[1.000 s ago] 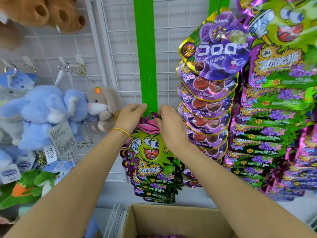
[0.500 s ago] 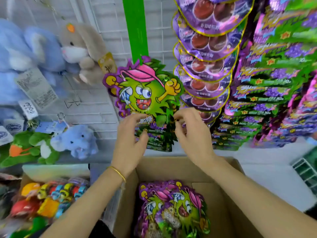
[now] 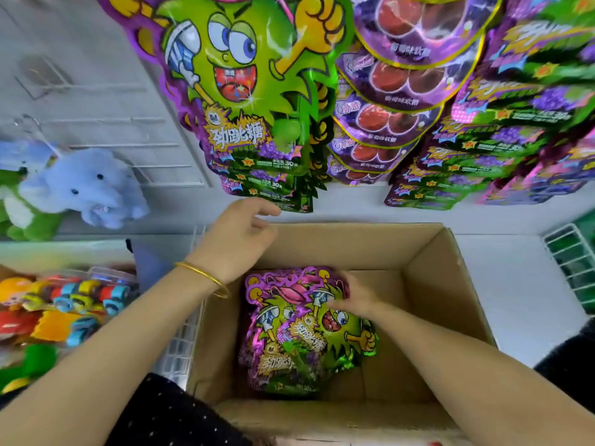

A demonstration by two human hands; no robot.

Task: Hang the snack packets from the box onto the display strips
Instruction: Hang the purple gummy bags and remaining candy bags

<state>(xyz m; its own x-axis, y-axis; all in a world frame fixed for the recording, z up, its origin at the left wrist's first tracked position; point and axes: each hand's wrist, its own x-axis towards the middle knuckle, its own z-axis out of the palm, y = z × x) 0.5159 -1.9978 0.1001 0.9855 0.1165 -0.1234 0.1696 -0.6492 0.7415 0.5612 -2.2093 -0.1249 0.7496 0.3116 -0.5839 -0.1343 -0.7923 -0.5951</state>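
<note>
A cardboard box (image 3: 450, 284) stands open below me with a pile of green-and-purple monster snack packets (image 3: 299, 336) inside. My right hand (image 3: 360, 300) reaches into the box and pinches the upper edge of the top packet, thumb on its face. My left hand (image 3: 238, 239) hovers over the box's far rim, fingers loosely curled and holding nothing, just under a column of the same packets hanging on the strip (image 3: 244, 91). The strip itself is hidden behind them.
Purple gummy packets (image 3: 402, 75) and more monster packets (image 3: 515, 123) hang to the right. A blue plush elephant (image 3: 87, 188) hangs on the white wire grid (image 3: 112, 123) at left, above colourful toys (image 3: 64, 304). A white wire basket (image 3: 573, 259) sits at right.
Both hands left the hanging packets and dropped. My right hand went into the box onto the pile; my left hand sank to the box rim. My view tilted downward.
</note>
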